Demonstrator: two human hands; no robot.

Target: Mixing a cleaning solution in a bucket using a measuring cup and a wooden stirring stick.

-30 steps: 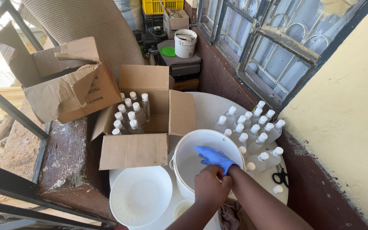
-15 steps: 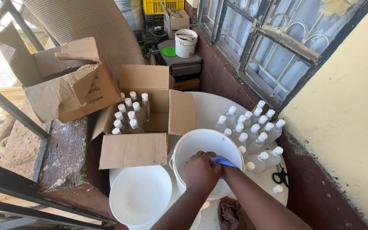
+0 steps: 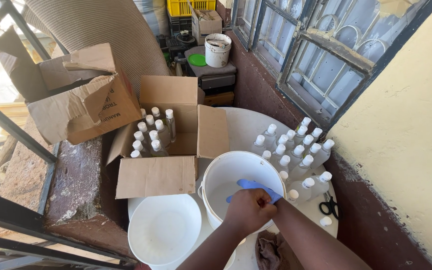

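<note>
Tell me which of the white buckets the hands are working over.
The tall white bucket at the table's middle, under the left hand and blue-gloved right hand. The shallow white basin sits apart, left of it.

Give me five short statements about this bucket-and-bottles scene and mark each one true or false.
1. A blue glove is being handled over the white bucket. True.
2. The open cardboard box holds no bottles. False: several white-capped bottles stand inside it.
3. Black scissors lie on the table near its right edge. True.
4. The bottles beside the bucket have red caps. False: their caps are white.
5. A white lid lies left of the bucket. True.
</note>
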